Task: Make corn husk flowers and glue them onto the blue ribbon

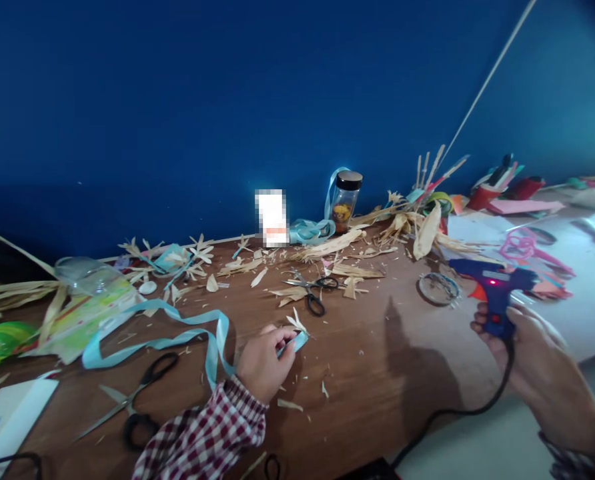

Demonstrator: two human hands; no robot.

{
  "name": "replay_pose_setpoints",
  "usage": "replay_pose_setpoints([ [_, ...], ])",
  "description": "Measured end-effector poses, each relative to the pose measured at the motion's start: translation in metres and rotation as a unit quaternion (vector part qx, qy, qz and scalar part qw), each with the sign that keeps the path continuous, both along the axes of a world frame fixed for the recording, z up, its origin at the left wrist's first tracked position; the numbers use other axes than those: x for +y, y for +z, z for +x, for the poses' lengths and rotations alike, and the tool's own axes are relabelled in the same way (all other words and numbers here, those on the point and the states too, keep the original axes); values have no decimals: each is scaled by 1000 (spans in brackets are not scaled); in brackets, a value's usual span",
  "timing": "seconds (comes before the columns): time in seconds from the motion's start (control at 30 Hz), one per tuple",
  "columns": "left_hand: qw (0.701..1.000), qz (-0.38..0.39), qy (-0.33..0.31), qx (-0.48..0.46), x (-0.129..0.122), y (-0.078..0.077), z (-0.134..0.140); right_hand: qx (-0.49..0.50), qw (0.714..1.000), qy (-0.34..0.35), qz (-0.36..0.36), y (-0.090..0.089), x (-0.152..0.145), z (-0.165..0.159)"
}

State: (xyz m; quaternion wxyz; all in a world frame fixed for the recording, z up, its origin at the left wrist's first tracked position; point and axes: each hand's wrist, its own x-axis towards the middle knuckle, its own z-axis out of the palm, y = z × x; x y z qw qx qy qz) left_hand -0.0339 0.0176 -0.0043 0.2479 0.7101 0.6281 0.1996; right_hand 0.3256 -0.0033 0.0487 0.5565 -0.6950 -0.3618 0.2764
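My left hand [266,362] is closed low over the wooden table, pinching the end of a light blue ribbon [152,343] whose loose length loops away to the left. A small pale corn-husk flower [297,323] sticks out at the pinched end. On the right, my right hand [532,353] grips a blue glue gun [495,287] by its handle, held up with its nozzle to the left and a red light lit. Its dark cord hangs down toward the front edge.
Open scissors [127,401] lie left of my left sleeve; smaller scissors [315,290] lie beyond that hand. A lidded jar [346,200] stands by the blue wall. Husk strips [337,245] and scraps litter the back. A round clear dish [438,289] sits near the glue gun.
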Motion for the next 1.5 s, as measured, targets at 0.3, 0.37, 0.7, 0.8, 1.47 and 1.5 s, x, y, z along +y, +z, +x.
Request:
replay_pose_setpoints([
  [0.3,993,53,-20,107,-10,0,4,-92,935,334,-70,-1,-24,-72],
  [0.37,990,54,-34,123,-13,0,4,-180,904,378,-88,-1,-27,-87],
  [0.7,982,41,-61,172,-16,6,3,-304,848,429,-60,-7,-16,-118],
  [0.8,983,38,-59,170,-15,6,2,-310,845,433,-58,-11,-13,-120],
  [1.47,986,25,-48,155,-16,5,2,-317,843,430,-65,-6,-11,-120],
  [1.5,986,28,-49,155,-16,5,2,-318,841,432,-64,-6,-11,-120],
])
